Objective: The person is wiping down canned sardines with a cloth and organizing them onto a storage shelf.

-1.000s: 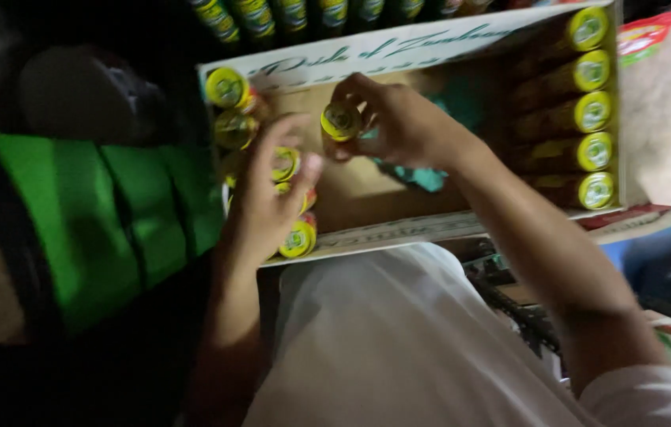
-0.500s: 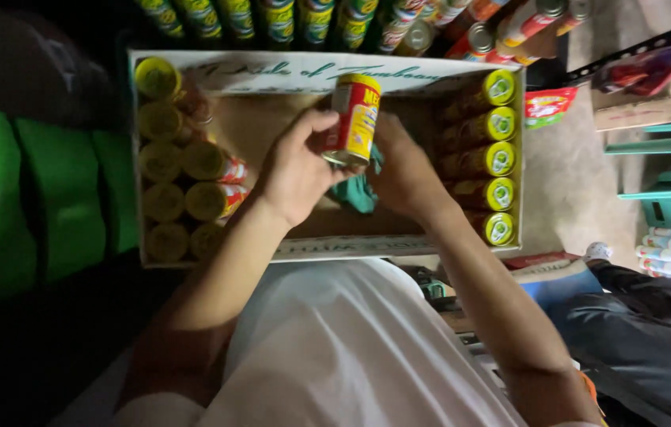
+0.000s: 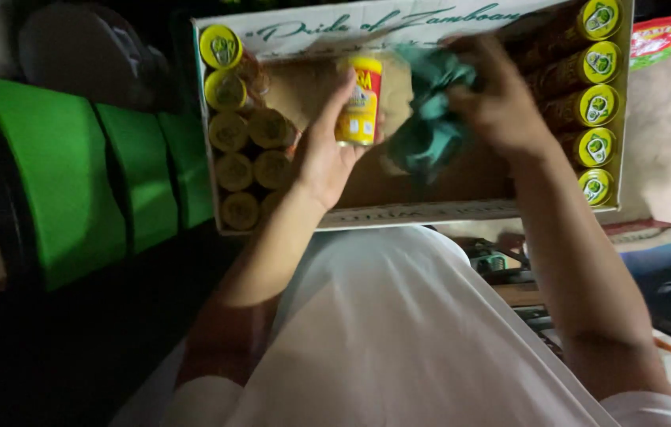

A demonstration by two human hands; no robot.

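Observation:
My left hand (image 3: pixel 321 154) grips a yellow can with a red and yellow label (image 3: pixel 358 100), held upright over a shallow cardboard tray (image 3: pixel 399 212) resting on my lap. My right hand (image 3: pixel 496 101) clutches a crumpled teal cloth (image 3: pixel 427 126) just right of the can, over the tray's bare middle. Several yellow-lidded cans (image 3: pixel 234 130) stand in the tray's left part. A row of the same cans (image 3: pixel 600 101) lies along its right wall.
Green plastic panels (image 3: pixel 75 174) stand to the left of the tray. A red packet (image 3: pixel 658 35) lies at the top right on a pale floor. Dark clutter and blue cloth (image 3: pixel 652 257) sit at my right side.
My left hand took a can out of the tray and now holds it alone. My right hand has let go of the can and drawn the teal cloth off to the right.

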